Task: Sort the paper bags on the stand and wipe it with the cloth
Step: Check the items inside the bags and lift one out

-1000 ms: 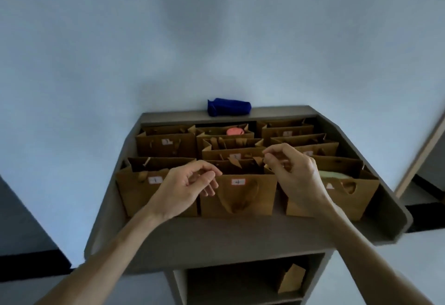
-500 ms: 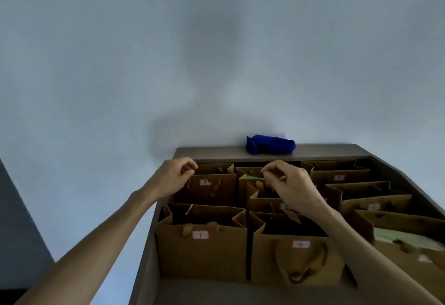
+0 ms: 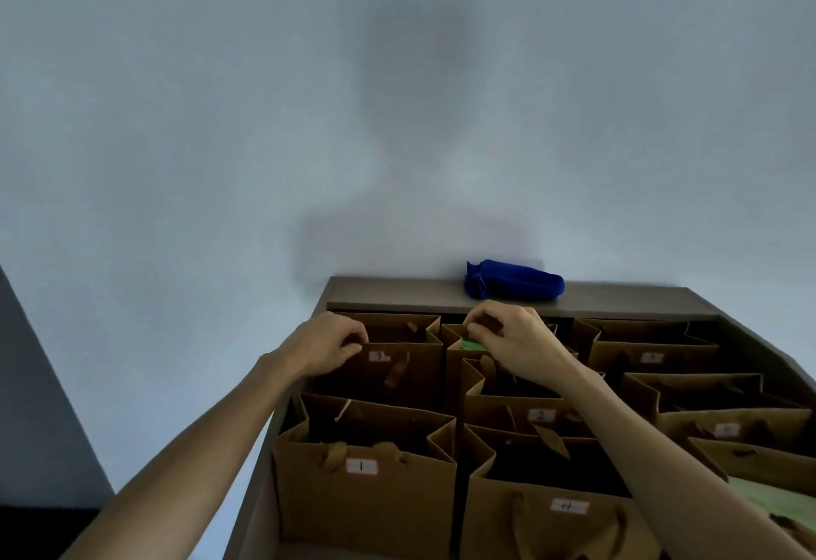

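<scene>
Several brown paper bags with numbered white labels stand in rows on the grey stand (image 3: pixel 397 296). My left hand (image 3: pixel 329 345) pinches the front rim of the back-left bag labelled 3 (image 3: pixel 397 365). My right hand (image 3: pixel 514 341) grips the rim of the back-middle bag (image 3: pixel 455 338), which shows something green inside. Bag 1 (image 3: pixel 366 493) and bag 4 (image 3: pixel 552 511) stand in the front row, bag 2 (image 3: pixel 525 413) between them and my right hand. A rolled blue cloth (image 3: pixel 514 280) lies on the stand's back ledge, just beyond my right hand.
A plain pale wall rises directly behind the stand. More bags (image 3: pixel 653 349) fill the right side up to the stand's raised right edge (image 3: pixel 759 347). A light green item (image 3: pixel 768 500) lies in a bag at the far right.
The camera has tilted up and come closer. Both hands have reached from the front-row bags to the back row and closed on the rims of two bags there.
</scene>
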Available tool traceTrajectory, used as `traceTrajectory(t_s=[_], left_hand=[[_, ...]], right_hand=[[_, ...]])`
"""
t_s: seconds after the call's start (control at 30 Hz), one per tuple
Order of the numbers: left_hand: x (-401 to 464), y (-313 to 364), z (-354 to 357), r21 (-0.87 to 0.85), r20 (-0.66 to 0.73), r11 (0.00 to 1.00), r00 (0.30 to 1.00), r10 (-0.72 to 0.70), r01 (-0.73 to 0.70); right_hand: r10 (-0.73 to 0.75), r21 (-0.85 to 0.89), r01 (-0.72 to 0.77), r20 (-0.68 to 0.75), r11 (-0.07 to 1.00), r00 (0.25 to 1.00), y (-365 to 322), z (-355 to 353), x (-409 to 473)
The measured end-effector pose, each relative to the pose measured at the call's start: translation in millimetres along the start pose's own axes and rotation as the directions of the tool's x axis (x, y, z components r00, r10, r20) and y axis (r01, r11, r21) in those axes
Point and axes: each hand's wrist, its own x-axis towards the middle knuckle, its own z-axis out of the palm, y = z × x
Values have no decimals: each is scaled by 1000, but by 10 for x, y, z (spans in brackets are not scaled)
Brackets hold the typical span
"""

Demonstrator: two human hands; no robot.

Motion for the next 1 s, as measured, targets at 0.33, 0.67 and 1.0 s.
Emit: traceTrajectory(t_s=[0.33, 0.67, 1.0], left_hand=[[-440, 68, -1, 52, 59, 997, 997, 45, -48], [-346, 78, -31, 86, -9, 996, 999, 32, -31], [-35, 145, 63, 38, -99, 997, 993, -66, 70]], right_hand=[[-92, -49, 96, 83, 994, 992, -71, 420, 373], [-90, -40, 95, 110, 995, 990, -46, 476, 436], [-10, -70, 13, 36, 997, 999, 184, -166, -236]])
